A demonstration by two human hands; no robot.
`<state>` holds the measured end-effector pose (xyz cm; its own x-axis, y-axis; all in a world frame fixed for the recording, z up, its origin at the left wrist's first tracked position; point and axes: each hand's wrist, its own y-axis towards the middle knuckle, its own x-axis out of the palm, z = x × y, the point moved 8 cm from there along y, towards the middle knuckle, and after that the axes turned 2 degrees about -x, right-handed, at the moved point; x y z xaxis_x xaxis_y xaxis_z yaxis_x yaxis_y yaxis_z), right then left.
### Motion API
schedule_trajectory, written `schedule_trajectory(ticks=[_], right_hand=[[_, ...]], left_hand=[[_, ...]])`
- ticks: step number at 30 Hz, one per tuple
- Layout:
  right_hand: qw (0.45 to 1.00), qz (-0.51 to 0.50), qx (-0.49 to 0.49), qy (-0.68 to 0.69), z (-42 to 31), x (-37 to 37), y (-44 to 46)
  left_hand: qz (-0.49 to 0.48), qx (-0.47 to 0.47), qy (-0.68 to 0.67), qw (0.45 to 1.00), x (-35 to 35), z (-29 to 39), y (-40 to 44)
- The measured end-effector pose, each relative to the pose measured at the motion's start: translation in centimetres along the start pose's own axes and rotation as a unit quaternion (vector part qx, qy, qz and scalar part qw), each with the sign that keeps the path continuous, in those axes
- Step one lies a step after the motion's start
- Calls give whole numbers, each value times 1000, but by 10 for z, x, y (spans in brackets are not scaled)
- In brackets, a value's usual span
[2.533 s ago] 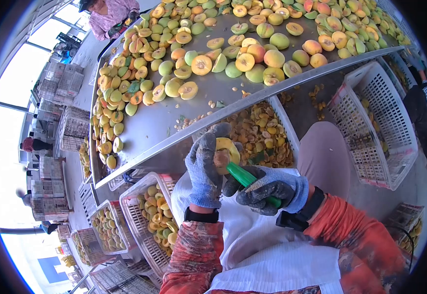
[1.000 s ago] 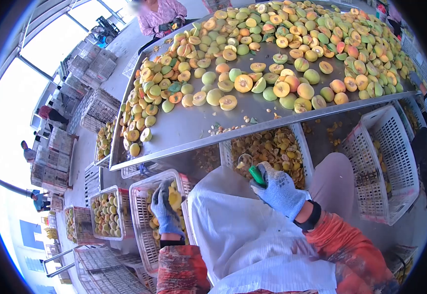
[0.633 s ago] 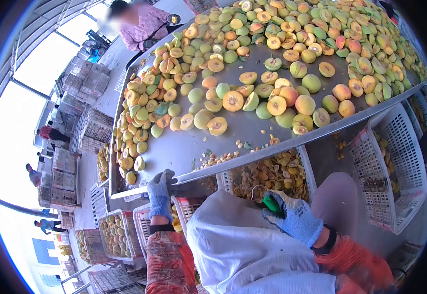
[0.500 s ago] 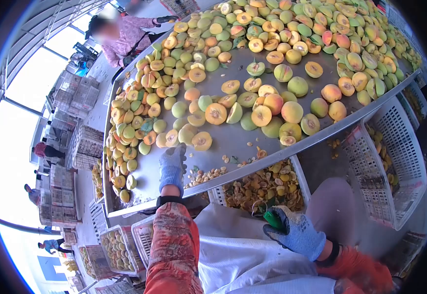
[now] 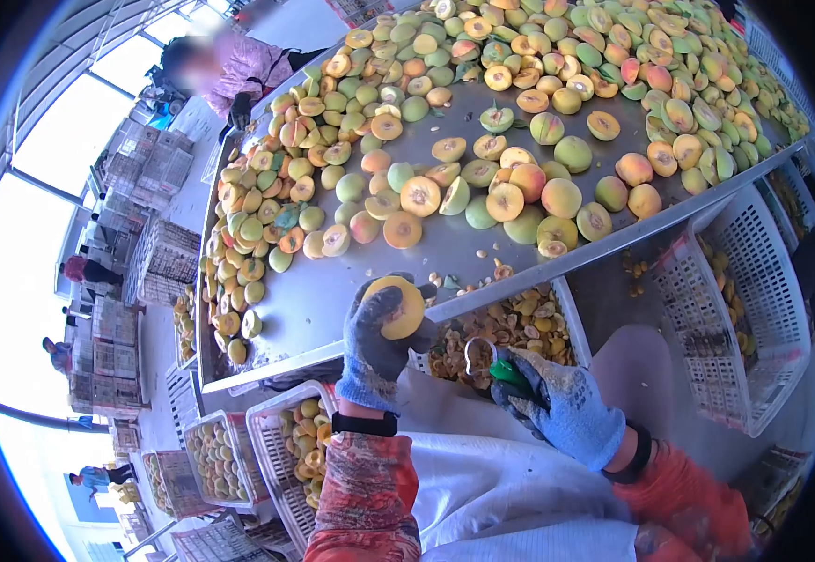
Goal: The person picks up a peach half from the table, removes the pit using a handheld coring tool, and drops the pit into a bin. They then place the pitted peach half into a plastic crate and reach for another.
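Observation:
My left hand (image 5: 374, 342), in a blue and dark grey glove, is closed round a halved yellow fruit (image 5: 402, 307) with its cut face showing, just over the front edge of the metal table (image 5: 323, 298). To its right, lower down, my right hand (image 5: 566, 407) grips the green handle (image 5: 510, 375) of a tool with a thin curved metal loop (image 5: 478, 356). The loop points up and left, apart from the fruit. Below it, a crate (image 5: 571, 323) holds peel-like fruit scraps. Many whole and halved fruits (image 5: 419, 196) lie on the table.
A crate of cut fruit (image 5: 271, 450) stands at my lower left, beside another fruit crate (image 5: 225, 461). On the right is a tall white crate (image 5: 763, 309) with some fruit inside. Across the table's left corner a co-worker (image 5: 243, 70) leans in. Stacked crates (image 5: 159, 262) stand farther left.
My left hand let go of fruit over the left crate, reached onto the table, took a halved fruit and drew it back towards the tool. My right hand kept the green-handled tool.

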<state>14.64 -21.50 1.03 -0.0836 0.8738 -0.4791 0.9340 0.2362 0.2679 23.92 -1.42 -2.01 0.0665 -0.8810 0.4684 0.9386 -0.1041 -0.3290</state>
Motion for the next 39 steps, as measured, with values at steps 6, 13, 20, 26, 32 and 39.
schedule_trajectory(ticks=[6, 13, 20, 26, 32, 39], right_hand=[[989, -60, -76, -113, -64, 31, -5], [987, -78, -66, -124, -102, 39, -39], [993, -102, -53, 18, -125, 41, -66], [797, -333, 322, 388, -74, 83, -73], [972, 0, -111, -205, -98, 55, -60], [935, -130, -116, -307, -91, 69, -77]], left_hand=[[-7, 12, 6, 1000, 17, -15, -91], [40, 111, 78, 990, 20, 8, -161], [87, 238, 91, 963, 32, 19, -207], [84, 189, 42, 978, 8, -12, -189], [144, 166, -87, 972, -20, -34, -166], [168, 227, 312, 907, 11, -8, -187]])
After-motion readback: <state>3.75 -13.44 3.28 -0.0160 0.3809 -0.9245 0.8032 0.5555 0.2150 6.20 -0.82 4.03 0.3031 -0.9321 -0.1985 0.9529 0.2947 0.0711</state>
